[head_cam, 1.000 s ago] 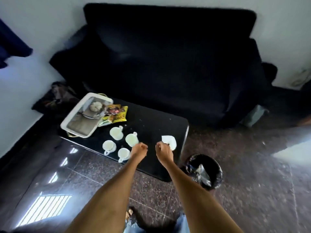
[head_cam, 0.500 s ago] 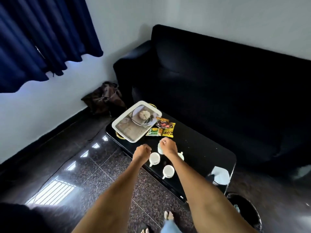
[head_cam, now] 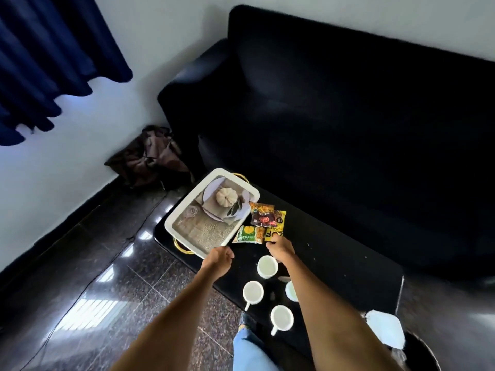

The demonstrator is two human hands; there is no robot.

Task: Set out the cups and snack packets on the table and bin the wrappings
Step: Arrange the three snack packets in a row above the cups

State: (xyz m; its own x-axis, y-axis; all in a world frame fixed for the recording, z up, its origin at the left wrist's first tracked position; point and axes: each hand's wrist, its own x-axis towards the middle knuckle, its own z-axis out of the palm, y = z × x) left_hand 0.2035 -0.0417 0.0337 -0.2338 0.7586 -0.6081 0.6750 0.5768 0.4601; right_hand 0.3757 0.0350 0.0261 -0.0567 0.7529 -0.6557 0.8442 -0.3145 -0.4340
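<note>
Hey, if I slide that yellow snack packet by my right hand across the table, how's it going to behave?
The yellow packet looks like thin, puffy foil, so probably light and floppy. It lies under the dark packet and beside the green one, so pushing may drag both. The glossy table likely lets it slide easily.

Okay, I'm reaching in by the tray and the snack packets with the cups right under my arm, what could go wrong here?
1. Your right forearm passes right over the cups, partly hiding one; pulling back low could knock one over.
2. The tray appears to overhang the table's near edge, and your left hand is at its corner; a nudge might tip it off.
3. The white wrapping sits at the table corner above the bin and could slip off.
</note>
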